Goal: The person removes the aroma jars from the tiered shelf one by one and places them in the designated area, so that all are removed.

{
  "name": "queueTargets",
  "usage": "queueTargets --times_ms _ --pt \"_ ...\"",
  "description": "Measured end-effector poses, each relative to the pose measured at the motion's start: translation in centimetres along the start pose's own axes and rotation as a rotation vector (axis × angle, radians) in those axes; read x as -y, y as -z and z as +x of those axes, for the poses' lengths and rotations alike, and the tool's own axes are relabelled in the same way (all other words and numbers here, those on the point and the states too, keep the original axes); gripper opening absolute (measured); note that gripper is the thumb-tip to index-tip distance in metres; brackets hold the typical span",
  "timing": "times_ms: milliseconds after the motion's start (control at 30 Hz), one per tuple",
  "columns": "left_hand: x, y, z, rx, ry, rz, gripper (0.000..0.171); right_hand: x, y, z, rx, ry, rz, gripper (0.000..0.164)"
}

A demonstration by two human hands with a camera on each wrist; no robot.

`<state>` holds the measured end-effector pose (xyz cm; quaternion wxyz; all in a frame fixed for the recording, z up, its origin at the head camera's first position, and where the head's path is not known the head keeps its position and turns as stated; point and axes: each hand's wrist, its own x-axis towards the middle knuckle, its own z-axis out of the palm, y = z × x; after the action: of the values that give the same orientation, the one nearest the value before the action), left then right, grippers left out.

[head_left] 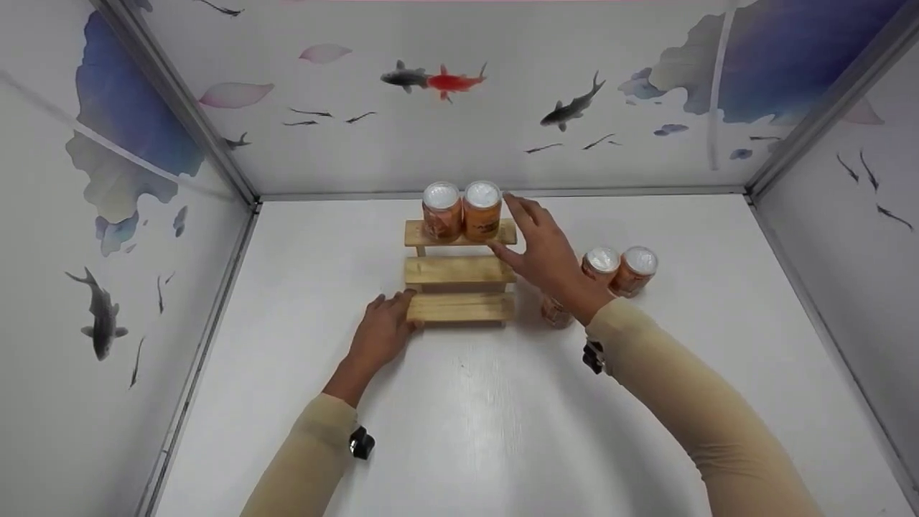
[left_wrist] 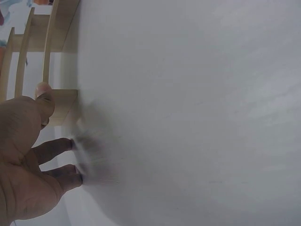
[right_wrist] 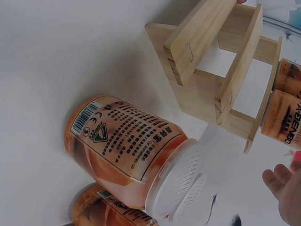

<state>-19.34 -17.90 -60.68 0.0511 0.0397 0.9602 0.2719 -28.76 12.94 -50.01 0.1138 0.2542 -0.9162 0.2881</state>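
A small three-step wooden rack (head_left: 459, 271) stands on the white table. On its top step, two orange-labelled jars with white lids, a left jar (head_left: 441, 221) and a right jar (head_left: 482, 221), stand upright side by side. My left hand (head_left: 380, 334) holds the left end of the bottom step; in the left wrist view its thumb (left_wrist: 43, 89) lies on the plank's edge, with other fingers down at the tabletop. Beside the right jar, my right hand (head_left: 546, 251) hovers with fingers spread. The right wrist view shows its fingers (right_wrist: 273, 181) apart from the jar.
Right of the rack, three more such jars stand on the table: a near jar (head_left: 556, 314) partly behind my right wrist, a middle jar (head_left: 602, 261) and a far-right jar (head_left: 636, 271). White panels with painted fish (head_left: 456, 80) enclose the table on the back and sides.
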Motion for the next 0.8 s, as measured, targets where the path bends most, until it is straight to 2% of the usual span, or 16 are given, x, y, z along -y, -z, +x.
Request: queueTargets --times_ms 333,533,800 --pt "0.0 0.1 -0.1 -0.024 -0.022 0.001 0.063 0.5 -0.7 1.0 -0.026 0.007 0.023 0.079" --pt "0.0 0.2 -0.1 -0.021 -0.012 -0.017 0.062 0.6 -1.0 1.7 -0.025 -0.007 0.030 0.074" --pt "0.1 -0.1 0.0 -0.017 -0.005 -0.005 0.064 1.0 -1.6 2.4 -0.009 -0.021 0.036 0.078"
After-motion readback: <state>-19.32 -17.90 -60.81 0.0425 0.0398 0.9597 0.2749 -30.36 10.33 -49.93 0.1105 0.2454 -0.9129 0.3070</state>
